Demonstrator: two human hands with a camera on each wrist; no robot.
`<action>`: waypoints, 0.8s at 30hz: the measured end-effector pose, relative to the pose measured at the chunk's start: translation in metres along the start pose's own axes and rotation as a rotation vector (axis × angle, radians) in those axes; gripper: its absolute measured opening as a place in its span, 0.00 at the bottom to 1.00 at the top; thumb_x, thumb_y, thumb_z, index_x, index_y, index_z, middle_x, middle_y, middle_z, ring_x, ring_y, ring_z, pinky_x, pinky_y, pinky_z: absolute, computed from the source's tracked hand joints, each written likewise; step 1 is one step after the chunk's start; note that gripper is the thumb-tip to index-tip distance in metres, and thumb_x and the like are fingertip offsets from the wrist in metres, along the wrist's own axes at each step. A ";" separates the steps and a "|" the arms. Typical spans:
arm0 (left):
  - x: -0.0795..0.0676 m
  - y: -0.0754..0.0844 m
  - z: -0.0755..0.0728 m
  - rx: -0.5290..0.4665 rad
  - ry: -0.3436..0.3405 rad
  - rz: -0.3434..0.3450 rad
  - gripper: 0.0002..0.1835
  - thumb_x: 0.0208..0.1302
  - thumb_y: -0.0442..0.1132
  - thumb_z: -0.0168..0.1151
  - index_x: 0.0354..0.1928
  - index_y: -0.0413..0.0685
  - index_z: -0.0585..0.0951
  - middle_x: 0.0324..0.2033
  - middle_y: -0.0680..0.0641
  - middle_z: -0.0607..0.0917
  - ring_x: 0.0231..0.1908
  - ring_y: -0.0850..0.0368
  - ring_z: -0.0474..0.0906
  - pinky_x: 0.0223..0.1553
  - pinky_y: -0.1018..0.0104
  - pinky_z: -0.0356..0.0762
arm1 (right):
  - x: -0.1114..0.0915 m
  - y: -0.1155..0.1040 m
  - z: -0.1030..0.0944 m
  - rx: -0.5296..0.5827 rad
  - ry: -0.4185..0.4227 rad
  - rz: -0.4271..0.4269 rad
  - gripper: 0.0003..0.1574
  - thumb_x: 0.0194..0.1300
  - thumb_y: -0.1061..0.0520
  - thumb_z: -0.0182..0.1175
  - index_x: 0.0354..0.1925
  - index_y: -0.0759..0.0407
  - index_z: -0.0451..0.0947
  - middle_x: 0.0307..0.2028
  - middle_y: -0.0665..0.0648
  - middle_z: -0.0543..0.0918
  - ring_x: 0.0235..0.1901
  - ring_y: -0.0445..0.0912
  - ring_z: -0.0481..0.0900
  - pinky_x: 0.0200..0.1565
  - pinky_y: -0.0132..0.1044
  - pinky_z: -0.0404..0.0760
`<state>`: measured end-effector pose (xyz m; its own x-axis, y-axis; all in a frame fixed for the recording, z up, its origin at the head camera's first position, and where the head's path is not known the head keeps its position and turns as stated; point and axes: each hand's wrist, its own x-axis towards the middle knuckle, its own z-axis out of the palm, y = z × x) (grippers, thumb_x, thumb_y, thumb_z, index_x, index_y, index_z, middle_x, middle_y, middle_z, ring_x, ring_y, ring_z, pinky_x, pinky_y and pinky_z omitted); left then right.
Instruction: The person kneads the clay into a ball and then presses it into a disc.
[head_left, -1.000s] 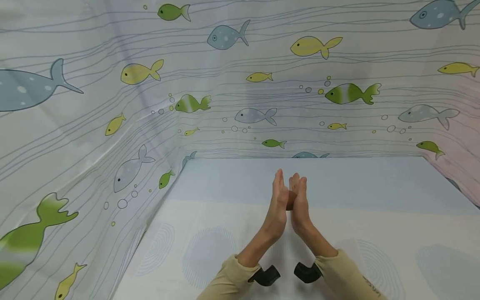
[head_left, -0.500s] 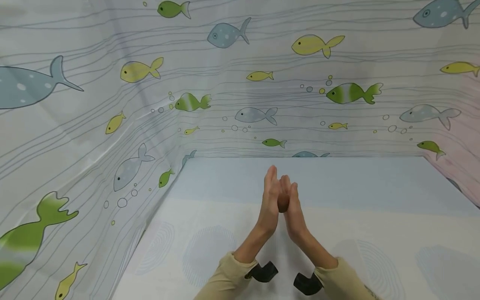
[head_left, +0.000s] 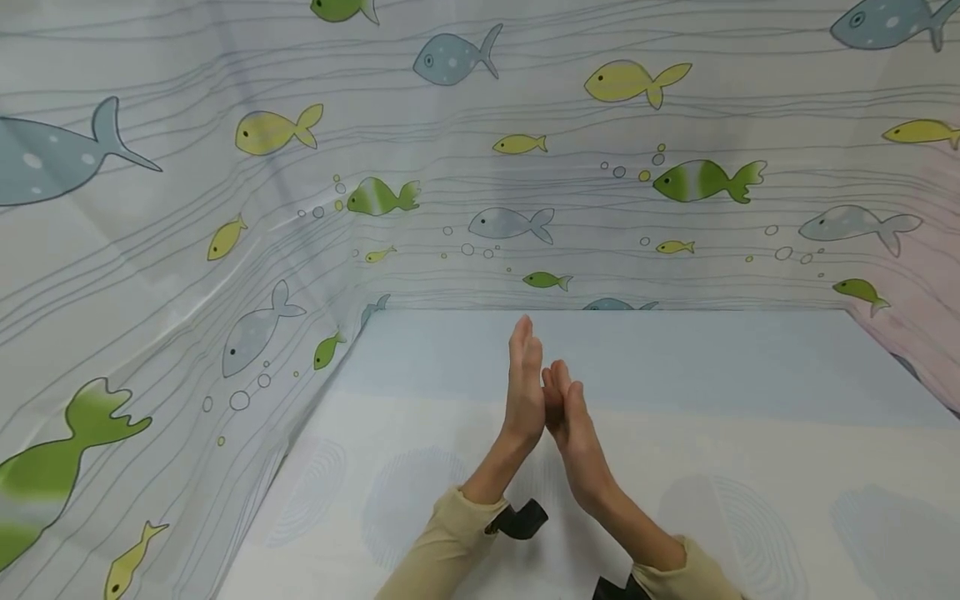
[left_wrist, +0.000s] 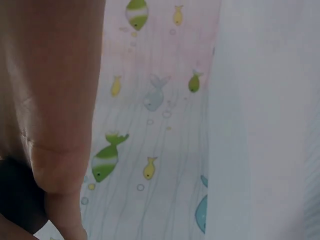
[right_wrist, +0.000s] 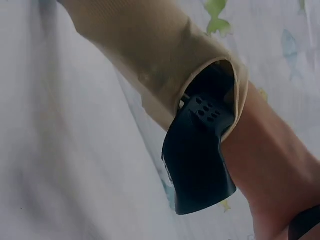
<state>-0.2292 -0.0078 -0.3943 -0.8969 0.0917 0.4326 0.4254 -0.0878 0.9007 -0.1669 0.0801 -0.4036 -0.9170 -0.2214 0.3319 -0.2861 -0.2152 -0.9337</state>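
Observation:
In the head view my left hand point(head_left: 522, 396) stands upright with straight fingers, its palm facing that of my right hand point(head_left: 573, 429). The right hand also has extended fingers, sits a little lower and leans toward the left. A dark, rounded lump point(left_wrist: 20, 197) lies between the hands in the left wrist view. Part of the same dark lump point(right_wrist: 306, 224) appears at the lower right corner of the right wrist view. From the head the palms hide it almost entirely. Its material cannot be told.
A pale table point(head_left: 720, 383) lies below the hands. Behind and left rises a white fish-print curtain point(head_left: 450, 158), pinkish at the right. Black wrist camera mounts point(head_left: 523, 519) stick out from the beige sleeves point(head_left: 442, 546), one at each wrist.
Both hands have shifted left. The left hand has slid forward along the right, which has drawn back toward the body. The brown lump, visible between the palms earlier, is now mostly covered from the head.

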 end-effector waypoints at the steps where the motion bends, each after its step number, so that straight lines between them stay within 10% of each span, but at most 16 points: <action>1: 0.001 -0.001 -0.001 -0.002 0.000 0.005 0.35 0.75 0.55 0.32 0.78 0.48 0.46 0.77 0.47 0.51 0.76 0.53 0.46 0.74 0.46 0.45 | -0.001 -0.001 0.001 -0.001 0.000 -0.002 0.44 0.78 0.37 0.16 0.77 0.64 0.27 0.78 0.62 0.36 0.77 0.54 0.36 0.64 0.18 0.56; 12: 0.008 -0.004 -0.008 -0.012 -0.008 -0.024 0.37 0.75 0.57 0.31 0.79 0.49 0.44 0.77 0.50 0.48 0.76 0.56 0.43 0.74 0.46 0.43 | -0.004 -0.010 0.006 0.019 -0.018 -0.013 0.43 0.79 0.38 0.16 0.77 0.62 0.23 0.78 0.58 0.30 0.77 0.52 0.30 0.66 0.19 0.54; 21: 0.007 -0.013 -0.006 -0.022 -0.049 -0.057 0.37 0.74 0.59 0.30 0.79 0.52 0.43 0.78 0.54 0.46 0.76 0.58 0.42 0.74 0.47 0.40 | 0.001 -0.011 0.006 0.047 0.033 -0.034 0.42 0.79 0.37 0.16 0.77 0.60 0.23 0.59 0.67 0.66 0.77 0.45 0.31 0.74 0.51 0.36; 24: 0.004 -0.017 -0.006 -0.033 -0.066 -0.080 0.38 0.74 0.59 0.31 0.79 0.50 0.42 0.78 0.53 0.45 0.77 0.57 0.42 0.74 0.48 0.40 | 0.003 -0.008 0.005 0.059 0.033 -0.030 0.43 0.79 0.38 0.17 0.76 0.61 0.22 0.71 0.66 0.54 0.77 0.47 0.29 0.74 0.54 0.33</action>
<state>-0.2410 -0.0117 -0.4078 -0.9174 0.1646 0.3624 0.3481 -0.1097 0.9310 -0.1657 0.0766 -0.3951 -0.9170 -0.1831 0.3543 -0.2975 -0.2775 -0.9135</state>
